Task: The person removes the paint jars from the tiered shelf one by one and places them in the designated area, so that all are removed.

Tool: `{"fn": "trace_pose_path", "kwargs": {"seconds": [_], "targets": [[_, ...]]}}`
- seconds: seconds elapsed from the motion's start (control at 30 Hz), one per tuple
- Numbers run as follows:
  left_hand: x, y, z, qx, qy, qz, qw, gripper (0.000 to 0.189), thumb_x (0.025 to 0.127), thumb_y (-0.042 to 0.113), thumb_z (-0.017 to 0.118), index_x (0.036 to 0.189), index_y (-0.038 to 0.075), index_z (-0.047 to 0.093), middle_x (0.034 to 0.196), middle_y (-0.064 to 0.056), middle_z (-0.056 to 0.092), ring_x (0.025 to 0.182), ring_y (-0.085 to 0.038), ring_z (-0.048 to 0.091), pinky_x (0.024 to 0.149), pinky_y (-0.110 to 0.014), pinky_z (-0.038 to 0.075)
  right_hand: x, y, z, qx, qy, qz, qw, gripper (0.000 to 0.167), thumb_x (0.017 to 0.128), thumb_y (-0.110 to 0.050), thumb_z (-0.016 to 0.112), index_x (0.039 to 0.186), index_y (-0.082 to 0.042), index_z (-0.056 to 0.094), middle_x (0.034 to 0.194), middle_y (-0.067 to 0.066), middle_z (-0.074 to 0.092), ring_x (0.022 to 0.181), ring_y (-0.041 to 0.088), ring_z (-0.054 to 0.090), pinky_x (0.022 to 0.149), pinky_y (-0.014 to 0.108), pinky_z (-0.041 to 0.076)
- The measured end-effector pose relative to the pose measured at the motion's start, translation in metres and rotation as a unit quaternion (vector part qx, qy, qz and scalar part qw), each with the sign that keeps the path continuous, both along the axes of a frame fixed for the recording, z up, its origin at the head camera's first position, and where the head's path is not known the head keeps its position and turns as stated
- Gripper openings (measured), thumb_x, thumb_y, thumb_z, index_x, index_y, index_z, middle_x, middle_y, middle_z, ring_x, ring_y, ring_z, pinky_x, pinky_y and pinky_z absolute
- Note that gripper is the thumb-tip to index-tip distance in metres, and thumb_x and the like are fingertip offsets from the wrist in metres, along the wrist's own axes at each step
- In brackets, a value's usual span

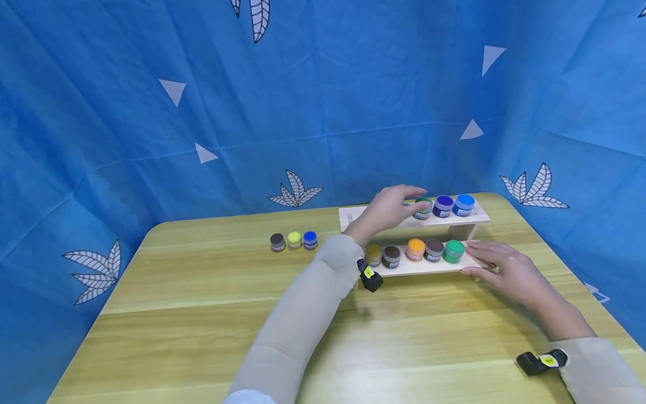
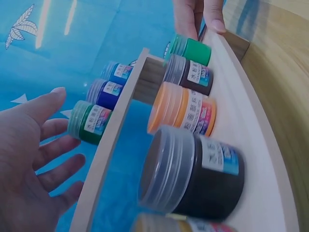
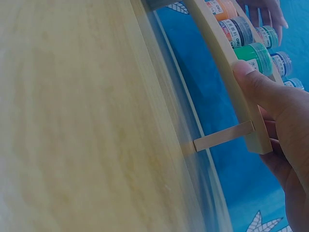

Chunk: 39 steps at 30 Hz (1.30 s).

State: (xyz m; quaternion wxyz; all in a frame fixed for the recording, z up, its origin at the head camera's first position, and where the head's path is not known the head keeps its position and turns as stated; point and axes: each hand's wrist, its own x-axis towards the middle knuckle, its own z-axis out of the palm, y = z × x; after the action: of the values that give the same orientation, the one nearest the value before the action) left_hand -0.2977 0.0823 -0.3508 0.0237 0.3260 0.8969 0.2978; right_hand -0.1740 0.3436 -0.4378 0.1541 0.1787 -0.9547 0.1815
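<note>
A two-tier wooden rack (image 1: 429, 269) holds small paint jars on both steps. My left hand (image 1: 388, 209) is at the upper step beside a dark green paint jar (image 2: 92, 123). In the left wrist view its fingers are spread and loosely bent, not closed round the jar. A purple jar (image 1: 443, 206) and a light blue jar (image 1: 464, 205) stand to the right of it. With thumb in front and fingers behind, my right hand (image 1: 510, 272) grips the right end of the lower step, next to a bright green jar (image 1: 453, 251).
Along the lower step stand an orange jar (image 1: 415, 249), two dark brown jars and an ochre jar (image 1: 373, 255). Left of the rack, brown, yellow (image 1: 294, 240) and blue jars sit in a row on the wooden table (image 1: 202, 314). A blue curtain (image 1: 282, 101) hangs behind.
</note>
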Motion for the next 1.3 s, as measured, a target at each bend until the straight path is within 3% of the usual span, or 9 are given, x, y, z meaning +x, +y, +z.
{"fn": "trace_pose_path", "kwargs": {"seconds": [0.37, 0.6, 1.03, 1.3], "targets": [[-0.001, 0.009, -0.002, -0.017, 0.007, 0.015, 0.9997, 0.047, 0.094, 0.047, 0.061, 0.136, 0.025, 0.060, 0.121, 0.011, 0.063, 0.112, -0.005, 0.056, 0.093, -0.020, 0.046, -0.002, 0.001, -0.002, -0.001, 0.036, 0.014, 0.9993, 0.058, 0.082, -0.035, 0.079, 0.128, -0.004, 0.065, 0.126, 0.021, 0.062, 0.117, 0.046, 0.053, 0.094, 0.063, 0.041], [0.000, 0.004, -0.005, -0.008, 0.005, 0.019, 0.9998, 0.043, 0.095, 0.045, 0.062, 0.133, 0.025, 0.062, 0.117, 0.012, 0.064, 0.108, -0.004, 0.057, 0.090, -0.019, 0.046, 0.000, 0.001, -0.001, -0.004, 0.015, 0.006, 0.9999, 0.059, 0.083, -0.036, 0.078, 0.130, -0.004, 0.063, 0.128, 0.021, 0.060, 0.120, 0.046, 0.050, 0.095, 0.064, 0.039], [0.010, -0.030, 0.005, 0.039, 0.022, 0.018, 0.9988, 0.045, 0.095, 0.043, 0.063, 0.134, 0.022, 0.061, 0.122, 0.010, 0.064, 0.116, -0.006, 0.055, 0.098, -0.024, 0.044, 0.000, 0.000, -0.002, 0.003, 0.002, 0.000, 1.0000, 0.061, 0.084, -0.039, 0.076, 0.133, -0.006, 0.061, 0.131, 0.023, 0.058, 0.120, 0.048, 0.049, 0.097, 0.066, 0.037], [0.015, -0.053, 0.007, 0.064, 0.038, 0.027, 0.9969, 0.045, 0.094, 0.044, 0.064, 0.134, 0.022, 0.062, 0.125, 0.009, 0.063, 0.115, -0.008, 0.056, 0.098, -0.025, 0.045, 0.000, 0.000, -0.003, 0.001, 0.020, 0.006, 0.9998, 0.060, 0.083, -0.037, 0.077, 0.132, -0.005, 0.062, 0.129, 0.022, 0.059, 0.119, 0.047, 0.050, 0.096, 0.064, 0.038]]}}
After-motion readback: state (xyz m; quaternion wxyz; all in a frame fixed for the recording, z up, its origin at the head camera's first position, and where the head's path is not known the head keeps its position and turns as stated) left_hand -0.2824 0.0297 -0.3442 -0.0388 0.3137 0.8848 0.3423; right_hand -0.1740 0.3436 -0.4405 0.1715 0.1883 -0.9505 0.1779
